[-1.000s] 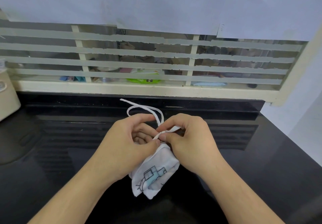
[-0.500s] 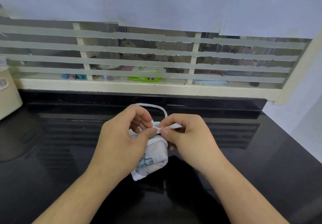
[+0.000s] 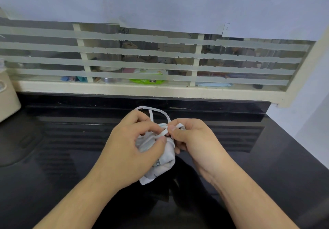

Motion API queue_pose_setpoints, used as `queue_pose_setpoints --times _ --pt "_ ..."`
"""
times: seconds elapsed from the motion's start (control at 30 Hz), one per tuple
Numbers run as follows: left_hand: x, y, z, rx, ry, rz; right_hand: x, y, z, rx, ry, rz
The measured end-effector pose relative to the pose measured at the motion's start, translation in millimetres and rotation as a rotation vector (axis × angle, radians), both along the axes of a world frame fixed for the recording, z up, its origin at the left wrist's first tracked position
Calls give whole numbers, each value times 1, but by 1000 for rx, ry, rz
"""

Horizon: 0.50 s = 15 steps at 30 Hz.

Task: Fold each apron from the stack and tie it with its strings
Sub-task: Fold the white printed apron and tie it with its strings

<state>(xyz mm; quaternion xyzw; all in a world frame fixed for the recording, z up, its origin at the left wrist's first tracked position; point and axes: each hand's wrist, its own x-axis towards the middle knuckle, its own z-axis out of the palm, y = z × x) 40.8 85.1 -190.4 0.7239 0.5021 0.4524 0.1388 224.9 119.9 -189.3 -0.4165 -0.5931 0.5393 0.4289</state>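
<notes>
- Over the black desk (image 3: 267, 157), mid-frame: I see the folded apron (image 3: 160, 164) held up btwn both hands.
- Left hand (image 3: 128, 150) wraps the bundle, thumb pressing; right hand (image 3: 194, 138) pinches the string (image 3: 162, 133).
- I'd keep the bundle squeezed tight and pull the string snug w/o letting folds slip.
- Apron: small white roll, pale blue print; spare string loops toward the window.

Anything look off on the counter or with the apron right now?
Nothing stands out. The folded apron is bunched between both hands over the black counter; the left hand grips the bundle and the right hand pinches a string. A loose loop trails behind, untied.
</notes>
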Motion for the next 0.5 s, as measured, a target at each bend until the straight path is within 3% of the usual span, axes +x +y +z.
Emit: queue_pose_setpoints --times 0.13,0.33,0.5 --pt "0 4 3 -122 -161 -32 -2 -1 1 68 -53 -53" --pt "-7 5 14 -384 -801 -267 0 1 -2 139 -128 -131" --pt "-5 5 22 -577 -1228 -346 1 0 3 -6 55 -106"
